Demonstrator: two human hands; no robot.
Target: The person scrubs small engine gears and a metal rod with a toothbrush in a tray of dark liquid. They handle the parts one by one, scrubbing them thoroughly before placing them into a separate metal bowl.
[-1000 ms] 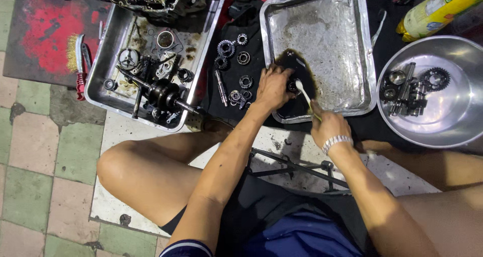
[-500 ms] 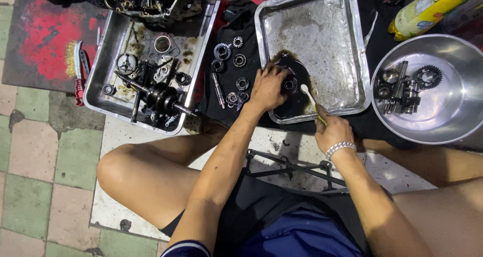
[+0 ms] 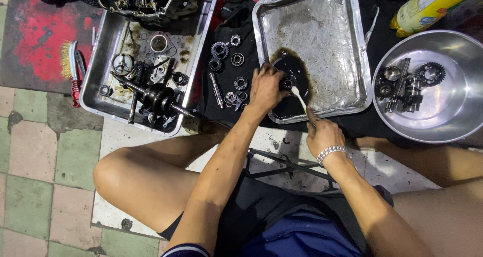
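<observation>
My left hand (image 3: 265, 88) grips a small round metal part (image 3: 287, 83) over a pool of dark liquid in the near left corner of a square metal tray (image 3: 360, 60). My right hand (image 3: 322, 134) holds a toothbrush (image 3: 300, 98) by its handle. The brush's white head touches the part from the right. A metal bracelet sits on my right wrist.
Gears and bearings (image 3: 229, 65) lie on a black cloth left of the tray. A second tray (image 3: 108, 45) at the left holds a crankshaft (image 3: 158, 97) and engine parts. A round steel bowl (image 3: 453, 116) at the right holds gears. A yellow bottle (image 3: 432, 3) lies at the top right, a wire brush (image 3: 69, 65) at the far left.
The brush head has come back against the part after lifting off to the right half a second ago. My left hand stays on the part.
</observation>
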